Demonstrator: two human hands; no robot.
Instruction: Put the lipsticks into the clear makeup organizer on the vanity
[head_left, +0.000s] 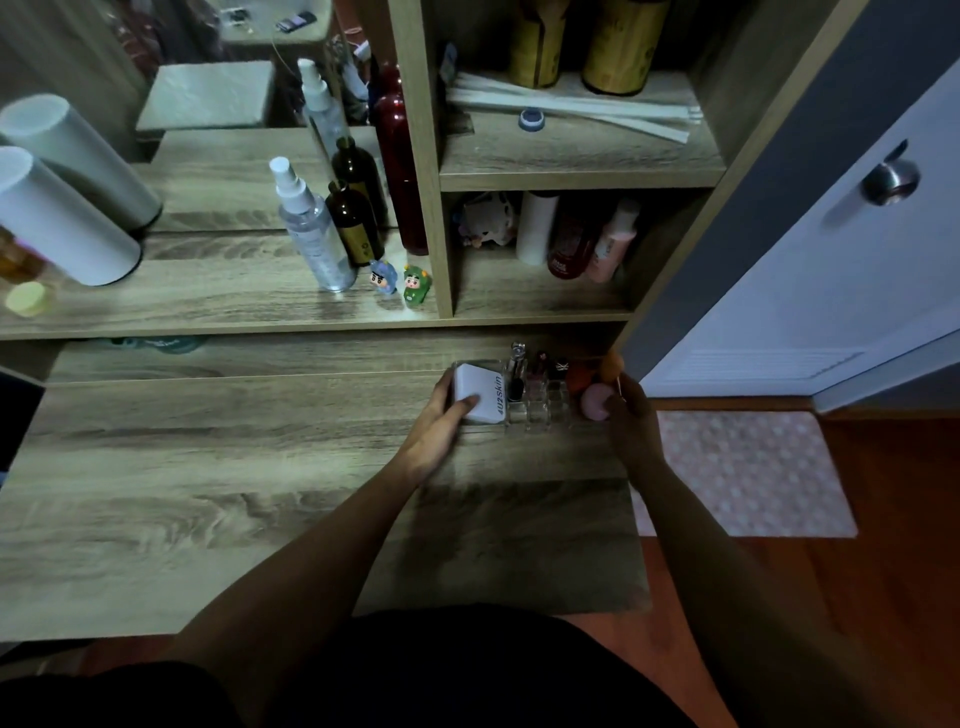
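Note:
The clear makeup organizer (540, 418) stands at the back right of the vanity top. Several lipsticks (537, 371) stand upright in its small cells. A white compact case (480, 391) lies in its left section, and my left hand (441, 423) grips that case and the organizer's left end. A pink sponge (595, 401) and orange sponges (579, 376) sit in its right section. My right hand (631, 415) rests against the organizer's right end, fingers curled by the pink sponge; whether it holds anything is hidden.
A raised shelf behind carries a spray bottle (311, 228), brown bottles (356, 221), a red bottle (400, 166), two small figurines (402, 280) and a white cylinder (62, 223). Cubbies at right hold more bottles. A door (831, 260) and pink mat (748, 467) lie right.

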